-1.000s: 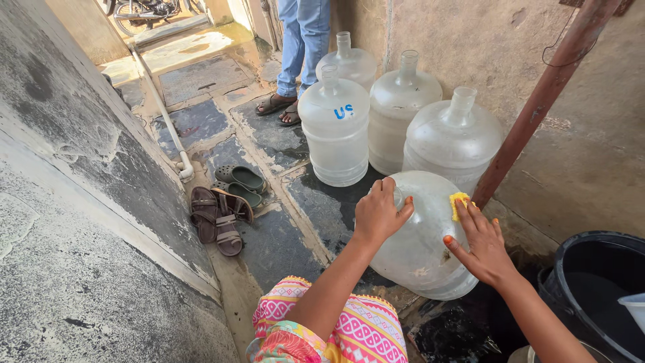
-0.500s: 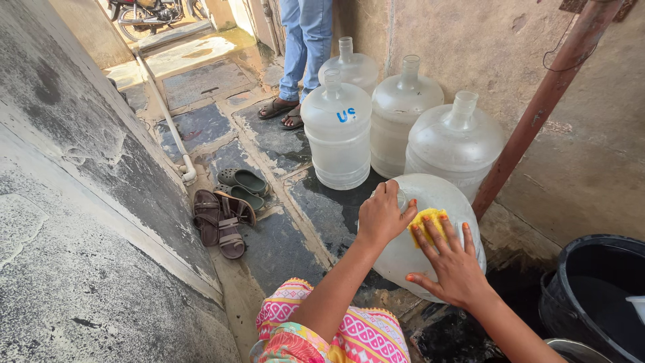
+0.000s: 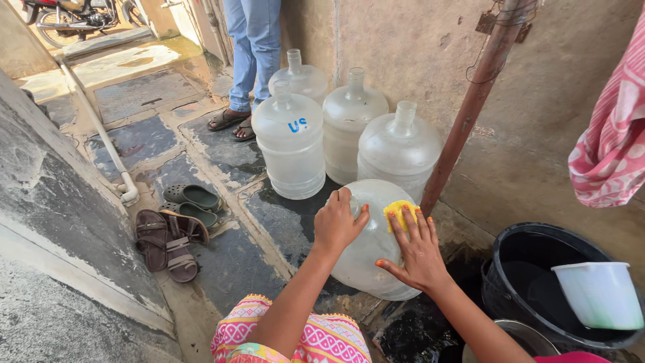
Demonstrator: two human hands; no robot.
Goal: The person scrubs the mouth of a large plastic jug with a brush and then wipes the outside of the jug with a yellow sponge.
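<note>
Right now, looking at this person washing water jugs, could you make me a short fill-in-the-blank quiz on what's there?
1. The right hand presses a ____ sponge against the tipped jug.
2. The left hand rests on that same ____.
3. Against the wall stand ____ upright jugs.
4. A white container sits in the ____ tub.

Missing words: yellow; jug; four; black
</note>
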